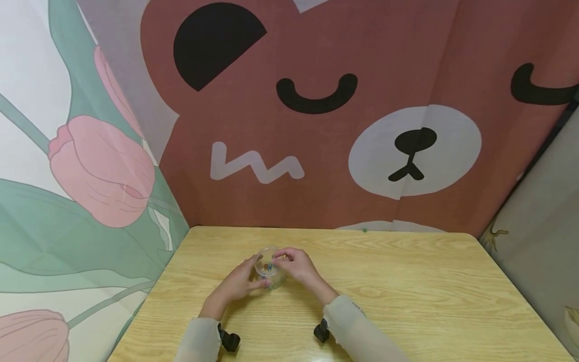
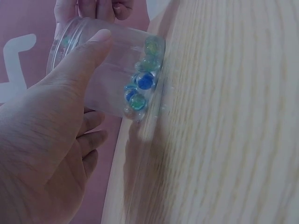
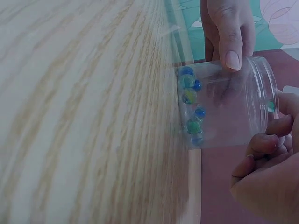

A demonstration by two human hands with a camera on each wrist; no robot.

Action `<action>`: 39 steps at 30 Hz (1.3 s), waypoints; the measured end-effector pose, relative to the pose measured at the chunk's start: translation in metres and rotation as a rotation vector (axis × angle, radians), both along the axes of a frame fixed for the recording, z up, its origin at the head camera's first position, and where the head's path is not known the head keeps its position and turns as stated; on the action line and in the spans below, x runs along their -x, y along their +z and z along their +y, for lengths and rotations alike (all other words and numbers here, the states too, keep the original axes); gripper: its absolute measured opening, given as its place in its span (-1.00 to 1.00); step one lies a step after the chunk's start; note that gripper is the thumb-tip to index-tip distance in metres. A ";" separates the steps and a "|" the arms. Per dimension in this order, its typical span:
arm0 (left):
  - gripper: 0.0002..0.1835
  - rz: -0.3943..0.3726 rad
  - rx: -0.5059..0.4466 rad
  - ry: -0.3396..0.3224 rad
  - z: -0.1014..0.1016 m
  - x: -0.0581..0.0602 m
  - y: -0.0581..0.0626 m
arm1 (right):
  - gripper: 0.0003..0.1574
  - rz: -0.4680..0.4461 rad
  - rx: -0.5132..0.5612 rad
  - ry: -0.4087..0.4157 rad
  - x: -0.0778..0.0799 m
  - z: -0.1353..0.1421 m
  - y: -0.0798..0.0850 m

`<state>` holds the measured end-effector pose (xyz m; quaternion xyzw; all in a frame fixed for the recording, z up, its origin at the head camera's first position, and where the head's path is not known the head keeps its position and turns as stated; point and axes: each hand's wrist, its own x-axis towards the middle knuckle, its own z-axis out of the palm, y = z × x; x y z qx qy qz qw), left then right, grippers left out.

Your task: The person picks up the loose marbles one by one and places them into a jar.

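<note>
A clear plastic jar (image 1: 270, 281) stands upright on the table, with several blue and green glass marbles (image 3: 189, 95) lying at its bottom. My left hand (image 1: 239, 281) holds the jar from the left side, the thumb (image 2: 96, 46) pressed against its wall. Over the jar's mouth is my right hand (image 1: 299, 265), its thumb and forefinger drawn together. A green marble (image 3: 271, 106) shows right at those fingertips, just inside the rim, and appears pinched between them. The fingers partly cover it.
The wood-grain table (image 1: 407, 291) extends to both sides and towards me. A small green marble-like thing (image 1: 364, 230) sits at its far edge. Behind hangs a bear-print cloth (image 1: 325, 151), with a tulip-print cloth (image 1: 104, 171) at the left.
</note>
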<state>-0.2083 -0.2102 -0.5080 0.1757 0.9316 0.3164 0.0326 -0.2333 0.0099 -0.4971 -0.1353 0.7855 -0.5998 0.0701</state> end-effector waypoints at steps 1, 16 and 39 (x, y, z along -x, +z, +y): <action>-0.01 0.000 -0.002 -0.002 0.000 0.000 0.000 | -0.54 0.004 0.001 0.002 0.000 0.000 0.000; 0.00 0.001 -0.003 0.003 0.001 0.002 0.000 | -0.51 0.017 0.012 0.030 0.000 0.000 0.000; 0.04 -0.008 0.004 0.007 -0.002 0.001 -0.003 | -0.16 0.012 0.004 -0.225 0.018 0.051 0.008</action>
